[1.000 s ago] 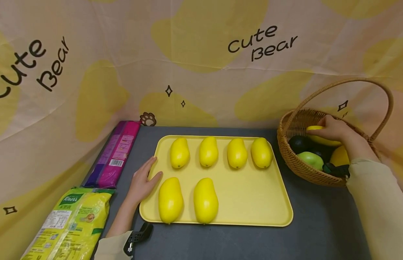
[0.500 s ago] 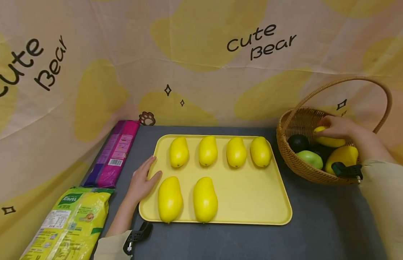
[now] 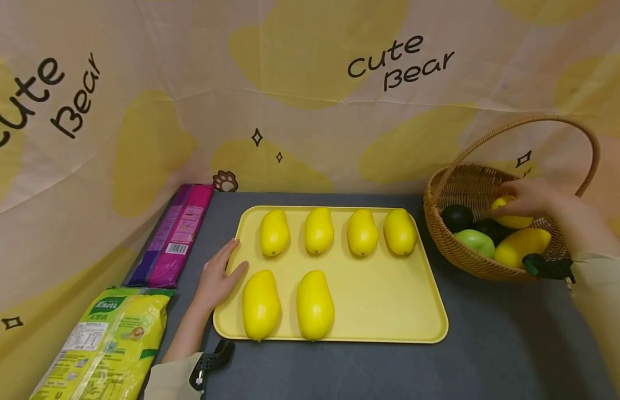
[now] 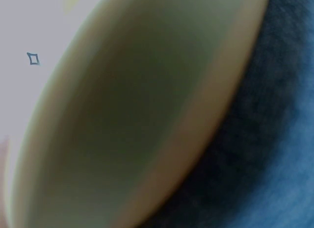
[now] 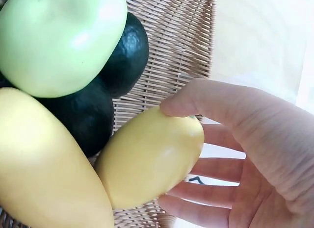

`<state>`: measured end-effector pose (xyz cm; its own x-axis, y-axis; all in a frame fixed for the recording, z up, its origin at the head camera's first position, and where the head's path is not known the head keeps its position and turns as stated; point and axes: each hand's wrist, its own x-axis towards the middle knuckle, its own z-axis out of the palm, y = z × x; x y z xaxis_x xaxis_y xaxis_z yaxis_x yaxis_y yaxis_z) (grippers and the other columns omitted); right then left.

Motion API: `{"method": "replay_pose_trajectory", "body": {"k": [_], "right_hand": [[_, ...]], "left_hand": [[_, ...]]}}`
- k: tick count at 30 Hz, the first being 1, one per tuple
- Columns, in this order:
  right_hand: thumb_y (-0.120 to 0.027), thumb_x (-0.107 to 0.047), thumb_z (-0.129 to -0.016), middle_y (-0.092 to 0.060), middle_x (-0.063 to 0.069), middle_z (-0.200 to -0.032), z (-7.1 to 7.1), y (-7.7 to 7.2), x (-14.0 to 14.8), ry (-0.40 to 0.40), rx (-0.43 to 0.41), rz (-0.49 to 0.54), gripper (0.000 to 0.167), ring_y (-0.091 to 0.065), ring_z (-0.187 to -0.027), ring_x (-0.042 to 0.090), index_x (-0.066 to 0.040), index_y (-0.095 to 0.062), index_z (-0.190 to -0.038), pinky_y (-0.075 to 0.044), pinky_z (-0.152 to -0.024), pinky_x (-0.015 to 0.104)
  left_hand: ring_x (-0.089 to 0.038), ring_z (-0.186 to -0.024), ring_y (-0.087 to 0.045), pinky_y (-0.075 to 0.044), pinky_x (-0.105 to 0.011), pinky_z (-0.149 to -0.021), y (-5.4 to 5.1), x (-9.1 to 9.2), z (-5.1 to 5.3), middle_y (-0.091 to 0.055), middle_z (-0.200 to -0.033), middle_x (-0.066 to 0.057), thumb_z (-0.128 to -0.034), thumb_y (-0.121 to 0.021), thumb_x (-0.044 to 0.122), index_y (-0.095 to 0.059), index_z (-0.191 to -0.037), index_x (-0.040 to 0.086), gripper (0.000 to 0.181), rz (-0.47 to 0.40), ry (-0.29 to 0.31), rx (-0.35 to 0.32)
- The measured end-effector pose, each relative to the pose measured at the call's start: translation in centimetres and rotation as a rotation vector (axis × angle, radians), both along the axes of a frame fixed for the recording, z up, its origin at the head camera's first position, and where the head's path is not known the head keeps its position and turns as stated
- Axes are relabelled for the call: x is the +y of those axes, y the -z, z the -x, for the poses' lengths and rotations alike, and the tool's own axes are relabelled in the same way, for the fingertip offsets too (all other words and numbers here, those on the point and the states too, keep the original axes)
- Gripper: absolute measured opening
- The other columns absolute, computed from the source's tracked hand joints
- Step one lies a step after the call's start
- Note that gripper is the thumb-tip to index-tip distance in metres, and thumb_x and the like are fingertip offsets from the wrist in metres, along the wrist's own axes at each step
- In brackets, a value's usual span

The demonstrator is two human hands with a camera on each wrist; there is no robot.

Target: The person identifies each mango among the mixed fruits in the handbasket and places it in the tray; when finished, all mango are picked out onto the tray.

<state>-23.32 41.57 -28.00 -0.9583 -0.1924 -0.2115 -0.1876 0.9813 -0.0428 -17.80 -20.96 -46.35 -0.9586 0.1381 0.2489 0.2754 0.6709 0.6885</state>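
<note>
My left hand (image 3: 219,280) rests on the left rim of a yellow tray (image 3: 380,311), fingers relaxed. Several yellow mangoes stand on the tray, one of them a mango (image 3: 261,305) close to my left thumb. My right hand (image 3: 535,197) is inside a wicker basket (image 3: 442,253). It holds a yellow mango (image 5: 152,159), thumb on one end and fingers around the far side. Beside it in the basket lie another mango (image 5: 44,164), a light green fruit (image 5: 59,41) and dark, avocado-like fruits (image 5: 128,56). The left wrist view is mostly blocked by a blurred sleeve.
A pink and purple packet (image 3: 177,233) and a yellow-green Knorr bag (image 3: 105,344) lie left of the tray. The basket's tall handle (image 3: 555,118) arches over its opening. A printed cloth (image 3: 300,66) hangs behind the dark table (image 3: 340,372).
My right hand and the mango have shifted to the right within the basket, uncovering more of the second mango below. The left hand has stayed on the tray's rim.
</note>
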Motion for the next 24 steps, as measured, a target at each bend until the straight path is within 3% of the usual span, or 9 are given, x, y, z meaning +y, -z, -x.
{"method": "replay_pose_trajectory", "body": {"k": [6,15,20,24], "right_hand": [[-0.073,-0.031,-0.084,-0.056,0.038,-0.116,-0.6,-0.2,0.4,-0.021,0.036,0.0,0.055,-0.056,-0.099,0.053,0.01,-0.06,-0.117,-0.046,-0.079,0.06],[-0.07,-0.036,-0.088,-0.058,0.036,-0.117,-2.3,-1.0,-0.1,-0.003,0.086,0.048,0.062,-0.059,-0.095,0.048,0.01,-0.055,-0.126,-0.046,-0.076,0.058],[-0.064,-0.045,-0.091,-0.051,0.038,-0.125,-3.9,-1.3,-0.9,0.104,0.124,0.156,0.071,-0.054,-0.103,0.051,0.01,-0.048,-0.132,-0.041,-0.081,0.063],[-0.058,-0.05,-0.094,-0.04,0.038,-0.136,-5.3,-0.9,-1.5,0.222,0.116,0.336,0.077,-0.045,-0.114,0.055,0.007,-0.039,-0.142,-0.037,-0.086,0.067]], "left_hand": [[-0.044,-0.135,-0.036,-0.017,-0.064,-0.11,0.1,0.0,0.1,-0.038,-0.15,-0.024,-0.0935,-0.063,0.019,-0.04,-0.146,-0.002,0.061,0.002,0.001,-0.006],[-0.044,-0.136,-0.035,-0.018,-0.064,-0.11,-0.2,0.1,-0.1,-0.038,-0.149,-0.024,-0.0942,-0.062,0.019,-0.04,-0.146,-0.002,0.06,-0.002,-0.001,-0.001],[-0.043,-0.137,-0.034,-0.017,-0.063,-0.11,-0.5,0.2,-0.2,-0.038,-0.15,-0.023,-0.095,-0.061,0.019,-0.04,-0.146,-0.002,0.06,-0.009,-0.002,-0.006],[-0.043,-0.137,-0.034,-0.017,-0.063,-0.11,-0.6,0.2,-0.2,-0.038,-0.15,-0.023,-0.0948,-0.062,0.019,-0.04,-0.146,-0.002,0.06,-0.007,-0.001,-0.007]]}}
